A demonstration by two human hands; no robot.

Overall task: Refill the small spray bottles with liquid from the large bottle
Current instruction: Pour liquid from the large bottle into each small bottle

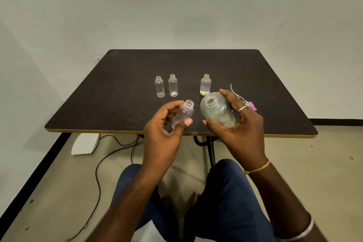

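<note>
Head view: left hand [163,133] holds small bottle [183,115], right hand [243,124] large bottle [216,110].

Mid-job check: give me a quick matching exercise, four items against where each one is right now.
Items:
1. large bottle
2. tilted small bottle
3. rightmost standing bottle
4. purple spray head

States:
a. standing on the table, liquid inside
b. in the left hand
c. lying on the table
d. in the right hand

Pairs: 1-d, 2-b, 3-a, 4-c.
</note>
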